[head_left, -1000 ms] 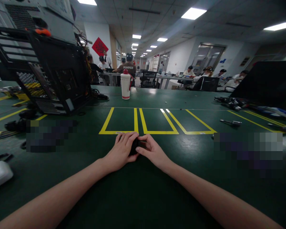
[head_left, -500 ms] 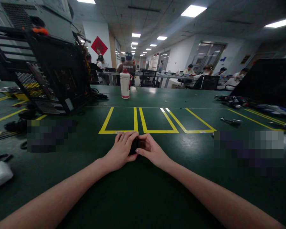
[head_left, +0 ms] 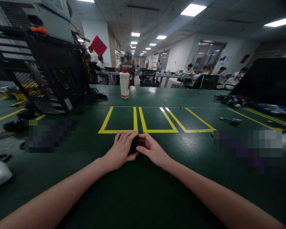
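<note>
A small black object (head_left: 134,145) sits between my two hands, low over the green table (head_left: 143,194); its kind cannot be made out. My left hand (head_left: 121,149) is wrapped over it, fingers across the top and thumb below. From the right side, my right hand (head_left: 152,149) meets it with bent fingers and thumb at its edge. Most of the object is hidden behind the left fingers. Just beyond both hands run strips of yellow tape (head_left: 160,131) that outline sections on the tabletop.
A black open computer case (head_left: 54,76) stands at the left. A white tumbler with a red lid (head_left: 125,86) stands farther back. Cables (head_left: 231,101), a metal tool (head_left: 230,121) and a large dark panel (head_left: 269,79) are at the right. A white object (head_left: 0,175) lies at the left edge.
The hands and the black object keep nearly the same position. The whole view has shifted very slightly. People in the background have moved a little.
</note>
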{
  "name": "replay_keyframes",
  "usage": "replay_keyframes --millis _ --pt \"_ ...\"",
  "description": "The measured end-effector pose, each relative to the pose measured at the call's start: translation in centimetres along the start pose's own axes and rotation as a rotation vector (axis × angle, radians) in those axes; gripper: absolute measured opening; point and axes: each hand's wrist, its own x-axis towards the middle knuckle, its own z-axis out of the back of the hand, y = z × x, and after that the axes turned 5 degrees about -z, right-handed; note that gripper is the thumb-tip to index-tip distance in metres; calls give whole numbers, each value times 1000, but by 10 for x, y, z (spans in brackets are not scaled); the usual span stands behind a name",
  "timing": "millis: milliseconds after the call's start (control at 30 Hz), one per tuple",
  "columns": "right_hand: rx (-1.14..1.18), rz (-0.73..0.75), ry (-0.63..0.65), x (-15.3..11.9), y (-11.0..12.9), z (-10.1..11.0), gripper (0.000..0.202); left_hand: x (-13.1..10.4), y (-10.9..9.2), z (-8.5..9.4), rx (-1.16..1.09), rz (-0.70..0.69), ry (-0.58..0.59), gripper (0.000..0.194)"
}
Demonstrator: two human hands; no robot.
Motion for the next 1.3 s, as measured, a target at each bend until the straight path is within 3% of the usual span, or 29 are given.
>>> replay_keyframes --millis 233,333,467,633,833,1033,1300 --pt "-15 39 -94 0 -1 -5 17 0 1 -1 10 -8 -4 64" --pt "-39 15 -124 2 -2 -3 24 0 0 0 14 -10 -7 64" --pt "-30 -39 -77 3 -3 0 33 0 1 -2 20 -5 -3 64" --pt "40 11 -24 0 -1 -3 33 0 2 -4 28 -7 -11 65" --pt "-11 38 -112 -1 2 -6 20 2 0 1 6 0 9 63" --pt "-36 -36 -96 1 -1 -2 35 1 -1 1 -9 -7 2 64" --pt "27 22 -82 -2 4 -6 20 1 0 1 1 -8 2 64"
